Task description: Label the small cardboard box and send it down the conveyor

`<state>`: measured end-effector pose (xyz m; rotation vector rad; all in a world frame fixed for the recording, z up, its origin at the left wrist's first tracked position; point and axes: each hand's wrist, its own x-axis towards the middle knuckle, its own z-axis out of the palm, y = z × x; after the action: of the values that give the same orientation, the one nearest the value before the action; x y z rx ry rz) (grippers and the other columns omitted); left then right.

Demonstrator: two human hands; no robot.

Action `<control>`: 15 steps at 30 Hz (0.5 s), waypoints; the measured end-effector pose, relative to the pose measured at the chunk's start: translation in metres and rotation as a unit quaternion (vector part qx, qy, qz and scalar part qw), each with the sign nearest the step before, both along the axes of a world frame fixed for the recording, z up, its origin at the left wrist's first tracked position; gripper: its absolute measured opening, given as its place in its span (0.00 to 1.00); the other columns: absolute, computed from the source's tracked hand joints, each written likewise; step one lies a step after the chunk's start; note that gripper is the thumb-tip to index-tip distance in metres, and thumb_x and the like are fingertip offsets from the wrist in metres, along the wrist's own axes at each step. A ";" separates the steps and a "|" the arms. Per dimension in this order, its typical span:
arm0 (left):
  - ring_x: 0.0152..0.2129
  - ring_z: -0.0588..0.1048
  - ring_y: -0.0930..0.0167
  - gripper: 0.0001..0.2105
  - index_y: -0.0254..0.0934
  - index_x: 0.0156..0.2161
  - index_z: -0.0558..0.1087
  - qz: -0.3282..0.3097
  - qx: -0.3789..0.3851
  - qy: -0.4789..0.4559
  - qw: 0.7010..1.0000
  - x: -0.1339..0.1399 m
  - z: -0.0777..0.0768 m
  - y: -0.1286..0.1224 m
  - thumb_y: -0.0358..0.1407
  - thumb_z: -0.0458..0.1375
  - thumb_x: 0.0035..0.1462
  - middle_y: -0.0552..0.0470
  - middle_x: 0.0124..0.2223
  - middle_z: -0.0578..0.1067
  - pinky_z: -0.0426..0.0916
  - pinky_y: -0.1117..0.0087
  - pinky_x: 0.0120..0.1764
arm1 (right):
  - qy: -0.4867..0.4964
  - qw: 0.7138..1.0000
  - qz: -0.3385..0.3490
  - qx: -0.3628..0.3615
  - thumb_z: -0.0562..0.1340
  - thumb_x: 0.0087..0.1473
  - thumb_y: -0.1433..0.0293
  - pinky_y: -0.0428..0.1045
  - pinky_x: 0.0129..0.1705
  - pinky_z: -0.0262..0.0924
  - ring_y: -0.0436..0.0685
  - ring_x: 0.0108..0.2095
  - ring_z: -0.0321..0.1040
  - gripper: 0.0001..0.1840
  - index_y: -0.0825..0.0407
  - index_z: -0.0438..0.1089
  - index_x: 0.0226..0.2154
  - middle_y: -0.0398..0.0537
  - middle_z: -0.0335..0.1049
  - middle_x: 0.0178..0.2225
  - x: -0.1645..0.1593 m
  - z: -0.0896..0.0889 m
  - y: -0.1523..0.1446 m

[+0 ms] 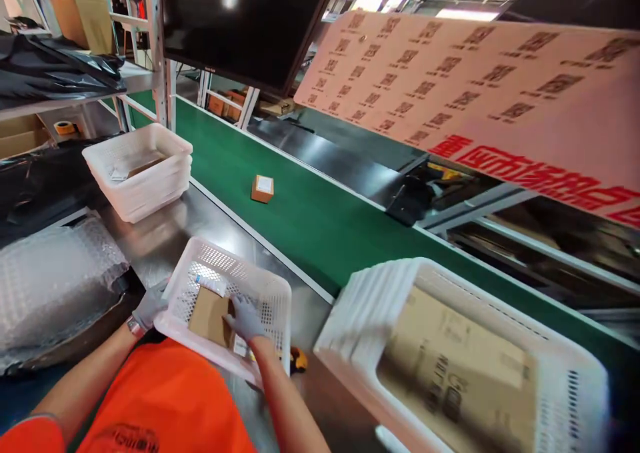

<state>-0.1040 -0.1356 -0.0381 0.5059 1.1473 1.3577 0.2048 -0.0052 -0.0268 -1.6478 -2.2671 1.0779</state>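
Cardboard packet (210,316): likely light, stiff, flat; lying in perforated basket (273,293). Right hand (243,318) pressing fingers on its edge; left hand (150,306) gripping basket rim.

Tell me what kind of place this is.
Probably a warehouse packing line: a green conveyor belt carries a small cardboard box, stacked white baskets stand on the steel bench, and a sheet of barcodes hangs overhead.
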 end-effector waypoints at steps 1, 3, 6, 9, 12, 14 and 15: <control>0.63 0.80 0.39 0.35 0.35 0.55 0.86 -0.012 -0.003 -0.004 1.000 0.003 -0.001 -0.003 0.32 0.72 0.34 0.40 0.53 0.89 0.72 0.42 0.69 | -0.012 1.000 0.008 -0.006 0.75 0.41 0.72 0.62 0.62 0.67 0.75 0.57 0.77 0.24 0.51 0.83 0.45 0.65 0.84 0.55 -0.001 -0.008 -0.007; 0.62 0.80 0.40 0.35 0.35 0.55 0.86 -0.029 -0.007 -0.008 1.000 0.004 -0.002 -0.007 0.31 0.70 0.34 0.41 0.53 0.89 0.72 0.43 0.68 | -0.026 0.999 0.018 -0.017 0.78 0.38 0.70 0.60 0.57 0.66 0.72 0.52 0.76 0.23 0.51 0.82 0.41 0.62 0.83 0.51 0.000 -0.018 -0.019; 0.61 0.81 0.41 0.34 0.34 0.53 0.86 -0.034 -0.014 0.000 0.999 -0.002 -0.009 -0.005 0.30 0.68 0.34 0.40 0.54 0.89 0.73 0.44 0.67 | -0.012 0.999 -0.002 -0.032 0.75 0.41 0.69 0.57 0.46 0.63 0.64 0.41 0.73 0.12 0.49 0.78 0.32 0.52 0.80 0.38 -0.001 -0.022 -0.022; 0.59 0.82 0.44 0.33 0.34 0.52 0.85 -0.020 -0.025 0.008 0.999 -0.012 -0.024 0.001 0.30 0.66 0.34 0.41 0.53 0.89 0.74 0.46 0.65 | 0.069 0.996 -0.022 -0.050 0.70 0.45 0.66 0.55 0.40 0.60 0.59 0.34 0.67 0.06 0.47 0.72 0.25 0.44 0.74 0.28 -0.005 -0.014 -0.014; 0.57 0.83 0.47 0.34 0.34 0.54 0.84 -0.008 -0.037 0.017 0.999 -0.021 -0.041 0.007 0.29 0.66 0.35 0.43 0.52 0.89 0.75 0.49 0.63 | 0.164 0.985 -0.037 -0.046 0.67 0.49 0.61 0.55 0.43 0.63 0.60 0.36 0.70 0.07 0.47 0.74 0.28 0.46 0.76 0.30 -0.014 0.002 -0.004; 0.56 0.83 0.48 0.34 0.32 0.55 0.85 0.002 -0.043 0.027 0.999 -0.026 -0.051 0.009 0.29 0.66 0.35 0.44 0.53 0.89 0.76 0.52 0.61 | 0.204 0.977 -0.060 -0.016 0.65 0.52 0.58 0.56 0.48 0.68 0.62 0.41 0.75 0.11 0.47 0.76 0.32 0.49 0.81 0.36 -0.022 0.014 0.001; 0.55 0.83 0.48 0.35 0.32 0.55 0.85 0.013 -0.049 0.033 0.998 -0.028 -0.056 0.010 0.28 0.66 0.35 0.44 0.54 0.89 0.77 0.53 0.61 | 0.224 0.971 -0.080 0.011 0.64 0.53 0.57 0.56 0.51 0.69 0.63 0.43 0.76 0.12 0.47 0.76 0.34 0.51 0.83 0.38 -0.025 0.021 0.004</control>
<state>-0.1321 -0.1253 -0.0944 0.4691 1.2729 1.3078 0.1798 -0.0014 -0.0056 -1.3765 -1.8218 1.2305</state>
